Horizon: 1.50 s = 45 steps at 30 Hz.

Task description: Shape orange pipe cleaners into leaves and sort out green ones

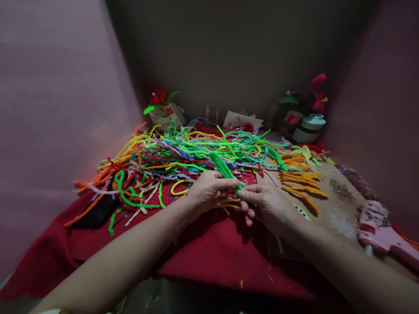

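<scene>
Between my two hands is a green pipe-cleaner leaf [221, 165], long and narrow, tilted up to the left. My left hand [211, 189] pinches it near its lower end with thumb and forefinger. Just to the right, the thumb and forefinger of my right hand [266, 203] close on the same end, where the fingertips hide part of it. Behind the hands spreads a big heap of pipe cleaners [193, 148] in green, orange, red, lilac and yellow. Several orange pipe-cleaner petals [303, 179] lie to the right.
A pink glue gun [376, 226] rests at the right on a cardboard sheet [340, 183]. Red cloth [209, 248] covers the table. A lidded jar [309, 128] and pink flowers [317, 93] stand at the back right, red flowers [159, 96] at the back left. Walls rise on both sides.
</scene>
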Each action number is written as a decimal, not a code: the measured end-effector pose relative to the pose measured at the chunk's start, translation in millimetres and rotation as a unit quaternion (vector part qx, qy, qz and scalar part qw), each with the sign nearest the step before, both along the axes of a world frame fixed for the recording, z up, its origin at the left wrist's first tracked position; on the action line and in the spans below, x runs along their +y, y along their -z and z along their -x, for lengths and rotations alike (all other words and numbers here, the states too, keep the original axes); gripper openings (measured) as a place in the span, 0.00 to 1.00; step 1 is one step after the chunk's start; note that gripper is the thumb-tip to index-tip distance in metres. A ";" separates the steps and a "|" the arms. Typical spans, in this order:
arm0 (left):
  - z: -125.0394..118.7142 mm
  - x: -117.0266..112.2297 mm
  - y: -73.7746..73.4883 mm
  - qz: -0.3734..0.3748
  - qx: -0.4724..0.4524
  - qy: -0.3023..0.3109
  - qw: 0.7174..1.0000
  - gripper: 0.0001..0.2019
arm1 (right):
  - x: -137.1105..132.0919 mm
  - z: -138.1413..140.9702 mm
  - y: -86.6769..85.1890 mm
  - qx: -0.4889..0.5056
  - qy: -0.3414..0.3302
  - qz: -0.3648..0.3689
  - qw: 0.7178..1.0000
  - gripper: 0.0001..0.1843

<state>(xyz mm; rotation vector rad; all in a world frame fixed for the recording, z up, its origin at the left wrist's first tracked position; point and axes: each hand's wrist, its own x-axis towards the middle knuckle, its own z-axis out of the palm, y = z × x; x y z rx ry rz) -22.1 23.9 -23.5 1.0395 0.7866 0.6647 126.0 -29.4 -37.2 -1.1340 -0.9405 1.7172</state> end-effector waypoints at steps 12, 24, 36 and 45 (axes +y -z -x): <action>-2.8 -0.6 5.6 -0.010 0.040 -0.078 0.996 0.12 | -3.1 2.2 0.1 -0.098 -0.002 -0.062 0.993 0.13; 13.4 10.6 -17.6 -0.302 0.092 -0.241 0.918 0.09 | 1.3 -8.5 -14.6 -0.064 0.003 -0.012 0.998 0.10; 14.2 3.5 -10.7 -0.755 0.307 0.114 0.568 0.11 | 4.1 -17.5 -17.7 -0.183 -0.064 -0.054 0.980 0.11; 13.8 -1.8 -4.7 -0.753 0.335 0.095 0.559 0.11 | 8.3 -21.2 -17.0 -0.161 -0.095 -0.050 0.981 0.12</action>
